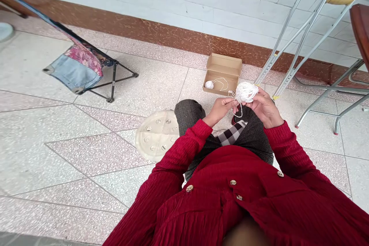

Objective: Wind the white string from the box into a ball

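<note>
My right hand (263, 105) is wrapped round a white ball of yarn (246, 92), held above my knees. My left hand (220, 108) pinches a strand of that yarn (236, 112) just beside the ball; a loop of the strand hangs below. A thin strand runs from the ball to an open cardboard box (222, 73) on the floor ahead, where a smaller white yarn ball (209, 84) lies. I sit in a red buttoned top and dark trousers.
A round pale plastic lid or stool top (155, 134) lies on the tiled floor by my left knee. A folding fabric chair (83, 65) stands at the left. Metal crutches (302, 34) lean on the wall at the right, beside a metal-legged table (346, 92).
</note>
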Tool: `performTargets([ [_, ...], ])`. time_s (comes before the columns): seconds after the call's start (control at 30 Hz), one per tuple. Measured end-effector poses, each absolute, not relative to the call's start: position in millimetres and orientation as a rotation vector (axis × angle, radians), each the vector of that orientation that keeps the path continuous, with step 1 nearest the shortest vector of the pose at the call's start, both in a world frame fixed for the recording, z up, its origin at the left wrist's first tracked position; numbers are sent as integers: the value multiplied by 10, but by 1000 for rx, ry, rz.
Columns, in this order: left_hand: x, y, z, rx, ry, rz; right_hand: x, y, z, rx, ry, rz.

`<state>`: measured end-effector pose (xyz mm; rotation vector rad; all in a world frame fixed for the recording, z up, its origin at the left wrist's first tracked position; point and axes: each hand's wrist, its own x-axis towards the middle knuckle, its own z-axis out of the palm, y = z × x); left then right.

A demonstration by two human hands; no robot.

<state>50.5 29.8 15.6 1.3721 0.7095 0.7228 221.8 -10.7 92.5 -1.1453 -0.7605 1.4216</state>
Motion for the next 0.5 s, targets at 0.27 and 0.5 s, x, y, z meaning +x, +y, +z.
performTargets([
  [0.27, 268, -35, 80, 1845, 794, 455, 2471, 92, 471, -1413, -992, 893],
  [0.5, 21, 15, 282, 2344, 771, 609, 2385, -101, 12, -1727, -1504, 673],
])
